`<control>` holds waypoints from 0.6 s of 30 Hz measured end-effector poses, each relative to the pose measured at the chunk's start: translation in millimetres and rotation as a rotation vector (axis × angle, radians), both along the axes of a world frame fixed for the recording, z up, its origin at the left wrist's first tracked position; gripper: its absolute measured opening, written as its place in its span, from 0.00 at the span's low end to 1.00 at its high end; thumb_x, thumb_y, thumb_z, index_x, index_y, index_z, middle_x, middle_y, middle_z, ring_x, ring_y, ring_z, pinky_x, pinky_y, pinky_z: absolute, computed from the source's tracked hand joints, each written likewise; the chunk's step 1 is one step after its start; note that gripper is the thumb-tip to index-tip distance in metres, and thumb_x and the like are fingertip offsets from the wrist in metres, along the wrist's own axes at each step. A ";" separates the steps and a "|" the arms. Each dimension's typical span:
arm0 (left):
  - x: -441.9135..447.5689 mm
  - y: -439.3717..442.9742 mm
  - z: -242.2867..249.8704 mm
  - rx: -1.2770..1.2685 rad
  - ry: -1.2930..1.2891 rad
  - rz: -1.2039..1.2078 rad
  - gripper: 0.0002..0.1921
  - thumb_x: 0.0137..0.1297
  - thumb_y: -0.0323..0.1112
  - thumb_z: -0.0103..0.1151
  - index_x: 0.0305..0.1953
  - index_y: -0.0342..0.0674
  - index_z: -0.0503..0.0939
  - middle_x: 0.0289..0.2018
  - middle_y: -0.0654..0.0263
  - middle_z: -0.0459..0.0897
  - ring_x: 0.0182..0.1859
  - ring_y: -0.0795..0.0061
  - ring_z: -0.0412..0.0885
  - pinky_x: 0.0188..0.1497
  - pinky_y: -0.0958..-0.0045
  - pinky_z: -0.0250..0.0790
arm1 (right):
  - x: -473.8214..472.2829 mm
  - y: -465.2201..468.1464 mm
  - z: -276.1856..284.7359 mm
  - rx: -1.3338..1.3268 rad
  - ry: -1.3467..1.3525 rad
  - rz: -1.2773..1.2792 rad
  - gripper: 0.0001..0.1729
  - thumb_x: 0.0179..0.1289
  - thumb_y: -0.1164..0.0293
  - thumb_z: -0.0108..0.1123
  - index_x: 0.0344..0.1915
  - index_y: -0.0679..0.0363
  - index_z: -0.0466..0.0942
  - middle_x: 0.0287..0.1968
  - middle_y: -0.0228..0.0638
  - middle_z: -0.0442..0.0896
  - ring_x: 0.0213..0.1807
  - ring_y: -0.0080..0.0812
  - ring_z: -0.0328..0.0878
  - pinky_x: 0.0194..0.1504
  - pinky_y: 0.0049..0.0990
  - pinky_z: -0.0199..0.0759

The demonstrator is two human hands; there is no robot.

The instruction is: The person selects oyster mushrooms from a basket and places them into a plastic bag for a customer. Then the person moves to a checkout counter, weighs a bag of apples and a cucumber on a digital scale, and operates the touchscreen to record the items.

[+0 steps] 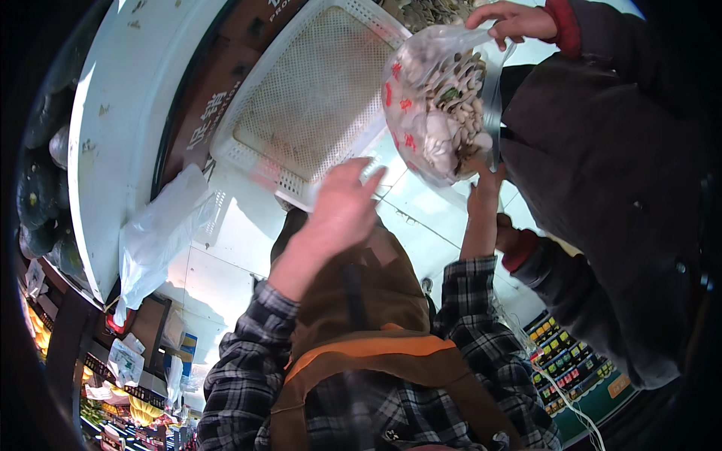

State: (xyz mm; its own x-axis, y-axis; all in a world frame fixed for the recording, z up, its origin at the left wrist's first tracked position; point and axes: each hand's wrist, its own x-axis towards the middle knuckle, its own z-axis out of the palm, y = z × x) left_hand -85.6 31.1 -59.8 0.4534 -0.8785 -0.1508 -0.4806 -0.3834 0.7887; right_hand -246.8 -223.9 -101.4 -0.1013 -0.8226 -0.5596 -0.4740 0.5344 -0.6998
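Note:
A clear plastic bag [420, 113] with red print hangs open at upper right. Oyster mushrooms [459, 96], with a bit of green among them, fill its inside. My right hand [486, 183] grips the bag's lower rim. A co-worker's hand [513, 25] holds the opposite rim, and that person's other hand [507, 232] is close behind my right wrist. My left hand [347, 197], blurred, has its fingers apart and holds nothing visible. It is just over the near corner of a white mesh plastic basket [307, 96]; whether they touch I cannot tell.
More mushrooms [431, 12] lie heaped beyond the basket. A white plastic bag roll [163, 231] hangs off a white counter edge [121, 113] at left, with dark green melons [42, 186] behind. The co-worker in a dark coat [598, 152] stands close at right. Pale floor tiles [420, 225] show below.

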 end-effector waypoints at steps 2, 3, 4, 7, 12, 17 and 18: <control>13.2 43.9 -5.5 0.133 0.090 0.116 0.27 0.58 0.25 0.63 0.62 0.38 0.74 0.58 0.48 0.76 0.59 0.43 0.75 0.62 0.55 0.70 | -3.6 28.2 19.7 -0.298 0.078 0.209 0.57 0.56 0.79 0.70 0.80 0.58 0.44 0.77 0.42 0.54 0.74 0.40 0.56 0.75 0.40 0.44; 18.3 65.3 -6.2 0.126 0.068 0.179 0.27 0.59 0.24 0.62 0.62 0.39 0.75 0.58 0.49 0.76 0.58 0.44 0.75 0.60 0.57 0.71 | -7.1 43.4 36.1 -0.359 0.015 0.312 0.58 0.52 0.78 0.73 0.78 0.61 0.47 0.75 0.44 0.53 0.77 0.42 0.51 0.74 0.46 0.51; 22.8 83.2 -6.9 0.051 0.039 0.251 0.26 0.59 0.23 0.61 0.62 0.39 0.75 0.58 0.50 0.76 0.59 0.45 0.76 0.60 0.57 0.71 | -7.0 60.0 48.4 -0.388 -0.101 0.361 0.56 0.54 0.79 0.72 0.78 0.62 0.49 0.75 0.44 0.55 0.75 0.42 0.55 0.72 0.44 0.54; 21.8 129.4 2.3 0.044 0.067 0.433 0.25 0.62 0.21 0.59 0.61 0.37 0.75 0.56 0.50 0.78 0.58 0.48 0.78 0.59 0.60 0.72 | 1.1 114.9 65.5 -0.409 -0.341 0.710 0.47 0.60 0.80 0.67 0.76 0.64 0.54 0.70 0.42 0.68 0.66 0.39 0.71 0.66 0.39 0.65; 2.7 192.2 9.1 0.120 0.067 0.418 0.23 0.64 0.24 0.57 0.62 0.37 0.74 0.54 0.50 0.79 0.54 0.47 0.79 0.54 0.58 0.74 | -39.2 189.7 98.8 -0.328 -0.067 1.303 0.40 0.59 0.72 0.69 0.70 0.60 0.63 0.64 0.45 0.74 0.53 0.40 0.77 0.57 0.34 0.72; -34.5 254.2 -9.6 0.285 0.111 0.362 0.23 0.65 0.26 0.57 0.63 0.39 0.73 0.53 0.50 0.78 0.53 0.46 0.79 0.52 0.57 0.74 | -80.9 215.7 118.4 0.046 0.320 1.407 0.41 0.61 0.67 0.69 0.71 0.61 0.62 0.66 0.49 0.73 0.57 0.46 0.79 0.55 0.37 0.75; -43.3 267.2 -12.3 0.337 0.132 0.358 0.23 0.65 0.26 0.57 0.63 0.39 0.73 0.53 0.50 0.78 0.53 0.46 0.79 0.52 0.57 0.74 | -81.0 213.3 117.4 0.012 0.337 1.438 0.41 0.61 0.66 0.68 0.71 0.61 0.62 0.65 0.50 0.73 0.57 0.48 0.79 0.55 0.38 0.75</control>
